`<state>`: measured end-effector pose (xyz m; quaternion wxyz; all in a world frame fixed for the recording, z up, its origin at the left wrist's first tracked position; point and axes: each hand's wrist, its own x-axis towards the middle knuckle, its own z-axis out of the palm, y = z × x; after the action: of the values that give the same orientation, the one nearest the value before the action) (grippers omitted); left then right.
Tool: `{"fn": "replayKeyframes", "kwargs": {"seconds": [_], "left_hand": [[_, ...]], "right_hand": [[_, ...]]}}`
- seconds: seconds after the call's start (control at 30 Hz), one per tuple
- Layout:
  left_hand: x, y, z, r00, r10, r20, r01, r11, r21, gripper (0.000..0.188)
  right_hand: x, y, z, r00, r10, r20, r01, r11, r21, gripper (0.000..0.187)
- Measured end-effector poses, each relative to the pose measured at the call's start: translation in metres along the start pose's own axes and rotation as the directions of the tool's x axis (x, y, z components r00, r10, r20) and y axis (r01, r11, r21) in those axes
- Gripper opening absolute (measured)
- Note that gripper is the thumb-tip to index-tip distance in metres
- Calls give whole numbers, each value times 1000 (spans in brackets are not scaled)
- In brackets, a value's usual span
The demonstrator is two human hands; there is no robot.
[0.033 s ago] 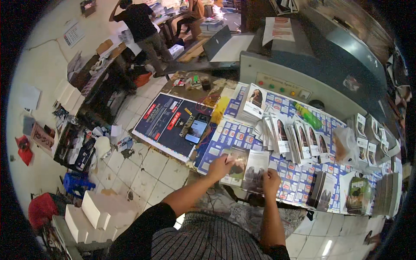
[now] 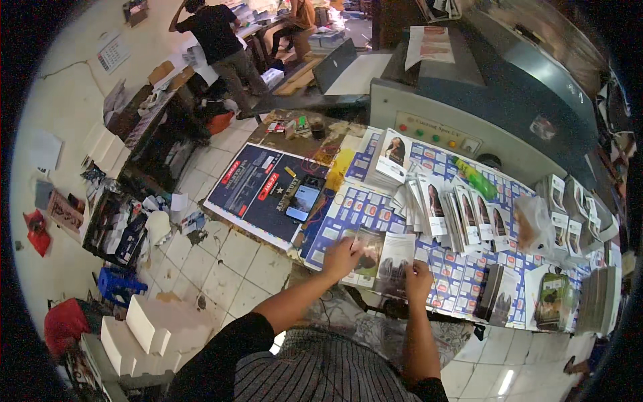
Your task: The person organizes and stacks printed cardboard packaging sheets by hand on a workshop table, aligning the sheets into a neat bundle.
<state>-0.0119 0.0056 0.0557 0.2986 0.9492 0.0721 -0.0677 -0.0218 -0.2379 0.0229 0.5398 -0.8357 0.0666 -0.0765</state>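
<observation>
An open printed leaflet (image 2: 396,260) lies at the table's near edge, with a greenish photo page on its left and a grey page on its right. My left hand (image 2: 341,260) grips its left side, thumb and fingers closed at the edge. At the right side, my right hand (image 2: 419,280) has its fingers curled on the page edge. Fanned stacks of folded leaflets (image 2: 437,209) with a portrait lie just beyond. A neater pile (image 2: 388,164) sits behind them. To the right of my right hand is a small dark stack of leaflets (image 2: 492,295).
A phone (image 2: 305,202) rests on a dark poster sheet (image 2: 248,191) at the left. A green bottle (image 2: 477,179) and a plastic bag (image 2: 532,224) stand right of the stacks. Behind is a grey machine (image 2: 429,114) with buttons. White paper blocks (image 2: 144,328) are at lower left; a person (image 2: 218,50) stands far off.
</observation>
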Motion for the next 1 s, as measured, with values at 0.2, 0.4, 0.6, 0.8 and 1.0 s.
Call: {"fn": "replayKeyframes", "kwargs": {"seconds": [0.2, 0.4, 0.6, 0.8, 1.0], "left_hand": [[5, -21, 44, 866, 499, -6, -490, 853, 181, 51], [4, -15, 47, 793, 605, 76, -593, 736, 328, 65], [8, -7, 38, 795, 596, 115, -595, 728, 342, 61], [8, -23, 35, 836, 470, 284, -546, 654, 524, 92], [14, -50, 12, 879, 472, -69, -445, 863, 241, 56]], "right_hand": [[-5, 5, 1, 997, -76, -6, 73, 980, -185, 24], [3, -11, -17, 863, 342, 372, -500, 687, 527, 36], [6, 30, 1, 849, 184, 495, -344, 904, 254, 36], [3, -20, 30, 776, -487, 401, 611, 737, -288, 42], [4, -4, 35, 767, -458, 450, 625, 692, -361, 55]]}}
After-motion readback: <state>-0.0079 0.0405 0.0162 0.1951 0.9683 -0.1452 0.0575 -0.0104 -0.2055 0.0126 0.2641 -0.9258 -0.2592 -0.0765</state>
